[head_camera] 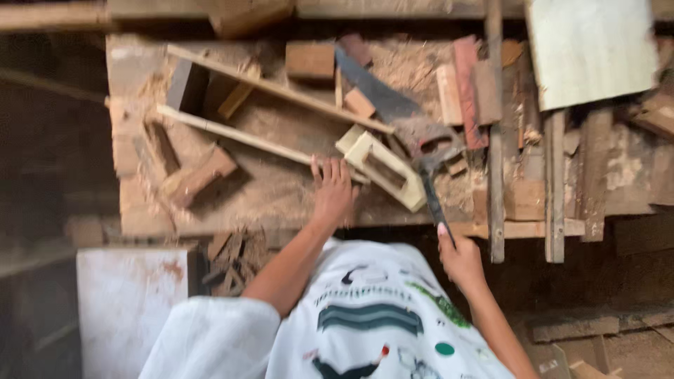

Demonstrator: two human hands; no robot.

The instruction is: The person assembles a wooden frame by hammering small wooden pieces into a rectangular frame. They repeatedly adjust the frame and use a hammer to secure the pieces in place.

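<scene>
On the sawdust-strewn workbench [281, 203] the left hand [331, 191] is laid flat with fingers spread, touching the near end of a long thin batten [232, 133], just left of a pale notched wood block [382, 168]. The right hand [460, 258] is closed around a thin dark tool handle [434, 200] at the near edge; what its far end meets cannot be told through the blur. A handsaw [393, 105] lies just beyond. A slip of the tool toward the spread fingers is judged the main risk, since they rest close beside it; loose offcuts and sawdust could let the block skid
</scene>
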